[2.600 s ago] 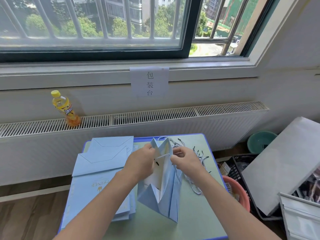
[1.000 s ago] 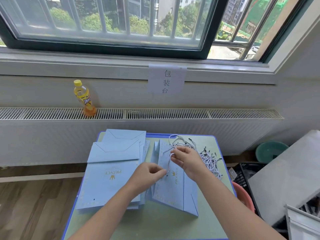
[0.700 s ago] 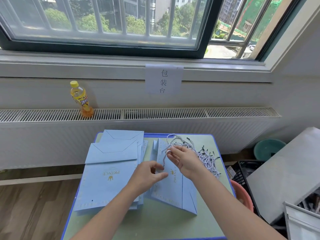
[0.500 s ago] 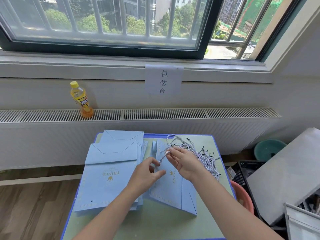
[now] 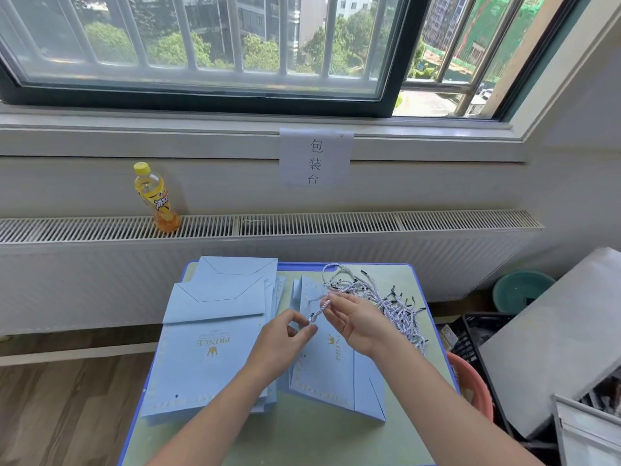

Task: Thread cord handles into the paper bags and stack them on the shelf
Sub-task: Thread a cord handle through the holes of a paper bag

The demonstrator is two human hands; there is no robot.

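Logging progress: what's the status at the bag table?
Right hand and left hand both pinch one cord. Bag flat, unthreaded. Nothing blocking.

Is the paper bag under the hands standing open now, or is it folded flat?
Folded flat. The paper bag lies on the table with its printed side up and its bottom flap creased flat, beside the stack of bags.

Improvised packing station in plain room: paper sign (image 5: pixel 316 157) under barred window (image 5: pixel 201 45) (reads "包装台"), small table (image 5: pixel 312 435) against radiator (image 5: pixel 268 227), flat bag stack (image 5: pixel 208 348), cord pile (image 5: pixel 396 304).
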